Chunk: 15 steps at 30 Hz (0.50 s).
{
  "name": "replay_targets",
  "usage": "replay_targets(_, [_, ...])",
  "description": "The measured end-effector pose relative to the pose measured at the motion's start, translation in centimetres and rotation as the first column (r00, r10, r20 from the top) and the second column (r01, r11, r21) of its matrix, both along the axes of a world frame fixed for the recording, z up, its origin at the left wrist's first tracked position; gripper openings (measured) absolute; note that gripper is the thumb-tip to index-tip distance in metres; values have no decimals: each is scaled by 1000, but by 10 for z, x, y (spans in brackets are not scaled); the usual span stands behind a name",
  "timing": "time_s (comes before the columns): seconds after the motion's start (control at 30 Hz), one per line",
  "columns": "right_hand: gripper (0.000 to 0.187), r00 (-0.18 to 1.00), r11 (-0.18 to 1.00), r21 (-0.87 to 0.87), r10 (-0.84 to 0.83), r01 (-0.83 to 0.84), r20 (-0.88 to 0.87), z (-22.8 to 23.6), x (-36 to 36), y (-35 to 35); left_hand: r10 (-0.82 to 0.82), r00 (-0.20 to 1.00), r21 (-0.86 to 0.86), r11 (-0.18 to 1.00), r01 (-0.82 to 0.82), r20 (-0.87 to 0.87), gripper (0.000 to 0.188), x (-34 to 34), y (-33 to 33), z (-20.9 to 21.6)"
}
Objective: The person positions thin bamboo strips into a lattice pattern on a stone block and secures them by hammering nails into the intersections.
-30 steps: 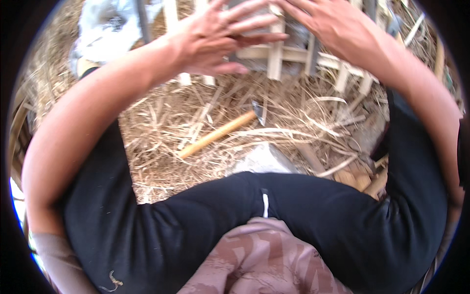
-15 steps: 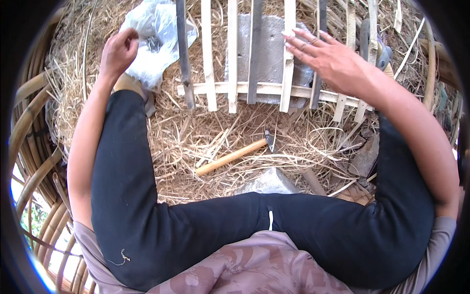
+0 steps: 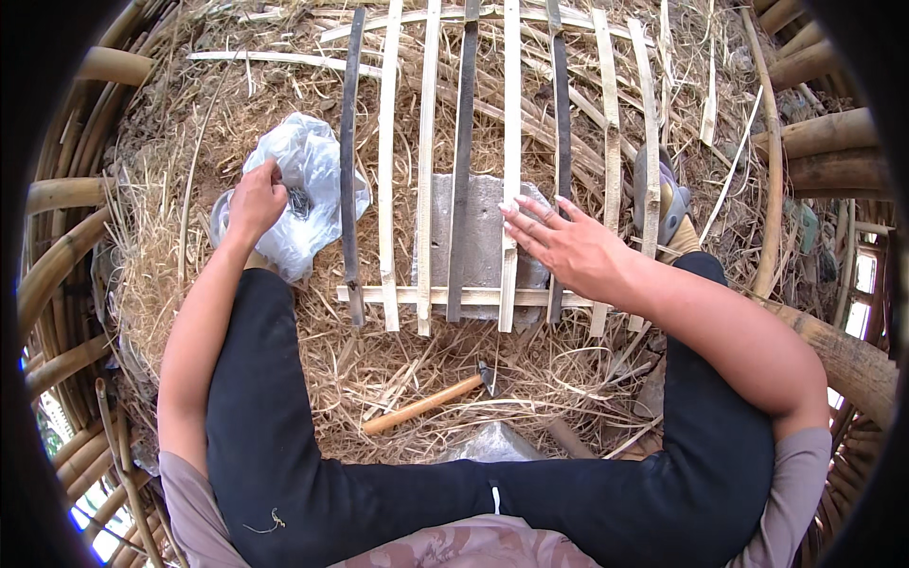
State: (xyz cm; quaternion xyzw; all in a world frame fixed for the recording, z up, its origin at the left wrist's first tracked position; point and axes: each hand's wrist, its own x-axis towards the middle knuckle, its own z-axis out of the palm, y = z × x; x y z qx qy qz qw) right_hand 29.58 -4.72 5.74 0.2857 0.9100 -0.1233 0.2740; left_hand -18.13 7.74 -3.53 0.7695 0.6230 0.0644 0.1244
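My left hand (image 3: 258, 201), its fingers curled together, is at the left side of a clear plastic bag (image 3: 312, 156). Small dark metal pieces that look like nails (image 3: 299, 201) lie inside the bag; whether the fingers pinch one is hidden. Spread flat, my right hand (image 3: 576, 248) rests its fingertips on a pale wooden slat (image 3: 510, 123) of a slatted frame. Pale and dark slats run away from me across a near crosspiece (image 3: 398, 294). Under them lies a grey concrete slab (image 3: 483, 222). A hammer (image 3: 423, 404) with a wooden handle lies on the straw before me.
Straw and loose strips cover the ground. A far crosspiece (image 3: 454, 17) joins the slats. A grey stone block (image 3: 494, 442) sits close to my legs. Bamboo poles (image 3: 71, 256) wall the left side, with thicker bamboo (image 3: 824, 137) at the right. My feet flank the frame.
The view has tilted, so the frame, bag and hammer appear lower and more of the far end shows. My left hand has come closer over the bag. My right hand stays at the same slat.
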Motion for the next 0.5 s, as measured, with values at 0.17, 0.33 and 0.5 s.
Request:
replay_targets(0.17, [69,1000,1000,1,-1,1,-24,-4,1,1,143,990,-80,986,-144,-13,25,-19,-1,-4])
replay_targets(0.33, [68,1000,1000,-6,-8,8,-23,-1,2,2,179,984,-133,975,-181,-23,29,-10,-1,0])
replay_targets(0.5, [67,1000,1000,-5,4,-4,-18,1,1,4,155,987,-125,979,-160,-43,30,-8,-1,-3])
